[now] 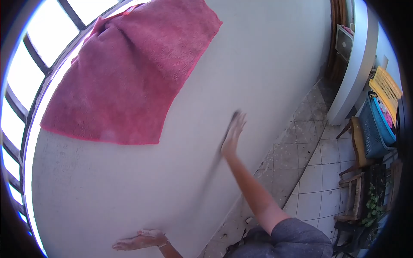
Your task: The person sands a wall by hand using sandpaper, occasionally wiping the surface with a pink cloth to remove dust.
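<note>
My right hand [233, 134] reaches out along the pale wall [185, 180], fingers stretched out flat. A dark strip runs along the hand's edge, and a soft shadow trails from it down the wall. Lower down, my left hand [140, 241] is held palm up in front of the wall, fingers extended, thumb apart and nothing in it. Whitish dust coats its skin. A pink towel [129, 81] hangs over the top of the wall, apart from both hands.
Window bars [36, 53] line the ledge at left. Tiled floor [320, 185] runs along the wall's foot. On the right, a blue basket [373, 129] sits on a wooden chair [358, 139], beside a yellow basket [387, 88]. A leafy plant [372, 206] stands below them.
</note>
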Motion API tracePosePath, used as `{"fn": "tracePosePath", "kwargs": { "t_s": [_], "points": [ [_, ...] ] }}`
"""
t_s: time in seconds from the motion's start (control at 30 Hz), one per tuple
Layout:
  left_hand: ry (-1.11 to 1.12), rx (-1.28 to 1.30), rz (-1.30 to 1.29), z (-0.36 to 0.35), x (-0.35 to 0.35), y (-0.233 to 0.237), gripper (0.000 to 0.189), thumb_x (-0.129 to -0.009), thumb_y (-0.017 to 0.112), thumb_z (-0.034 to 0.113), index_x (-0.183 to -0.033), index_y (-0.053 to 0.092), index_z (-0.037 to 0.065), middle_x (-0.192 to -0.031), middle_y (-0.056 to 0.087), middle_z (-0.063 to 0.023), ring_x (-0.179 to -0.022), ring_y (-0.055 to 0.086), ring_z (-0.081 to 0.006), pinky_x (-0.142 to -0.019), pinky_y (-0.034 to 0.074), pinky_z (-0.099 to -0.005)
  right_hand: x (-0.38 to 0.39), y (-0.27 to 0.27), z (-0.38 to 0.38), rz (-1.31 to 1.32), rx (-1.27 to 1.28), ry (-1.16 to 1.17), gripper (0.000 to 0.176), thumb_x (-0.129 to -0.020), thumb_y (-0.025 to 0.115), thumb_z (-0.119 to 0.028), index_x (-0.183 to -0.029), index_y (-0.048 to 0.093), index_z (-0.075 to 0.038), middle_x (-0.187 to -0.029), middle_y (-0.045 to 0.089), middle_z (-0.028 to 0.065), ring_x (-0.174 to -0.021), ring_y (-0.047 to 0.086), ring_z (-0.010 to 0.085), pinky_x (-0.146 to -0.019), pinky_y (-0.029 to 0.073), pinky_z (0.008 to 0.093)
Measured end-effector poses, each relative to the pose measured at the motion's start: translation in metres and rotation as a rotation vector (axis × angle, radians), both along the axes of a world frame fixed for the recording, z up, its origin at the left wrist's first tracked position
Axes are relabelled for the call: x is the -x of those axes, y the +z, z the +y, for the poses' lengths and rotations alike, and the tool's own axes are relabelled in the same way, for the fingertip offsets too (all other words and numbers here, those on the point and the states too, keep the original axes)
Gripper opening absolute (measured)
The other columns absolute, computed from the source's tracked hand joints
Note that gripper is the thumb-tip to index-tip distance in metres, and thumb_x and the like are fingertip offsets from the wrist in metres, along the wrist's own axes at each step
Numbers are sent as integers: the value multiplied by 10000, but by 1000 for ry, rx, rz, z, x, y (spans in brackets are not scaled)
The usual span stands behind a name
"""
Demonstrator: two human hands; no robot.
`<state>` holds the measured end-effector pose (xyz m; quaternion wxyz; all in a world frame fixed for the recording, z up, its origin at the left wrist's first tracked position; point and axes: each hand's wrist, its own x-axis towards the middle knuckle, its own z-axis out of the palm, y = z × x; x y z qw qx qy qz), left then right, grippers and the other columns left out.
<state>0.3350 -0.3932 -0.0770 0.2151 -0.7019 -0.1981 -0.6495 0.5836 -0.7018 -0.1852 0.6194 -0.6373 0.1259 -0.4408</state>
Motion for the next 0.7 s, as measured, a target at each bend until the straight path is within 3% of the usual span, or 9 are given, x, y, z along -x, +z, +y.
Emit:
{"fn": "tracePosePath", "kwargs": {
  "t_s": [0.07, 0.13, 0.23, 0.37, 0.43, 0.47, 0.57, 0.63, 0.7],
  "points": [
    [-3, 21, 2, 0, 0, 0, 722, -1038, 146, 486, -1516, 180, -55, -1594, 156, -228, -1477, 140, -409, -1177, 175, -555, -23, 55, -34, 190, -114, -26, 607, -1055, 192, -419, -1558, 181, -80, -1640, 26, 144, -1490, -63, 414, -1182, -27, 539],
    [-9, 39, -3, -2, -2, -1, 720, -1037, 156, 488, -1521, 173, -45, -1596, 155, -223, -1477, 143, -408, -1176, 174, -553, -47, 97, -30, 42, 25, -193, 605, -1049, 233, -413, -1550, 219, -73, -1635, 92, 143, -1493, -14, 413, -1183, -13, 540],
    [3, 40, 9, -2, 1, 0, 717, -1036, 170, 488, -1526, 165, -35, -1595, 158, -223, -1477, 146, -405, -1177, 172, -552, 10, 152, 14, -212, 288, 3, 607, -1047, 242, -378, -1531, 239, -13, -1618, 162, 164, -1493, 45, 407, -1190, -13, 516],
    [-18, 28, 26, -2, 3, 1, 717, -1038, 175, 477, -1517, 170, -55, -1585, 158, -252, -1480, 130, -409, -1175, 163, -562, 53, 50, 58, -177, 363, 77, 611, -1043, 251, -349, -1527, 213, 22, -1609, 157, 204, -1496, 94, 375, -1197, -5, 488],
    [-26, 40, 15, 1, 1, -3, 718, -1036, 183, 484, -1520, 175, -45, -1587, 163, -240, -1477, 144, -407, -1175, 167, -558, 25, -8, 55, -268, -57, 23, 561, -1055, 243, -291, -1512, 242, 35, -1615, 180, 156, -1498, 51, 384, -1202, -3, 483],
    [-15, 55, 12, 3, 3, -8, 721, -1034, 184, 494, -1523, 180, -36, -1592, 166, -226, -1474, 158, -407, -1174, 172, -556, 8, -22, 35, -72, -69, -64, 547, -1058, 231, -271, -1511, 237, 36, -1617, 169, 151, -1499, 53, 374, -1207, 4, 469],
    [-19, 44, 3, 4, 2, -6, 721, -1031, 185, 505, -1529, 184, -17, -1598, 163, -212, -1469, 178, -410, -1171, 182, -556, -41, 16, -27, 383, -216, -124, 519, -1062, 221, -237, -1516, 239, 15, -1624, 141, 137, -1500, 67, 345, -1218, 36, 433],
    [-41, 16, -8, -2, -1, 0, 706, -1033, 200, 493, -1526, 198, -13, -1590, 178, -218, -1465, 188, -411, -1170, 191, -556, -53, 57, -26, 202, -216, -137, 551, -1058, 237, -312, -1525, 252, -19, -1622, 157, 138, -1501, 61, 351, -1212, 22, 457],
    [-59, -22, -23, -13, -2, 6, 678, -1038, 231, 468, -1515, 228, -13, -1573, 214, -228, -1459, 204, -410, -1170, 203, -556, -5, 112, 2, -4, 61, -38, 585, -1051, 238, -334, -1522, 230, 13, -1617, 133, 181, -1505, 38, 340, -1210, 6, 437]
  ]
}}
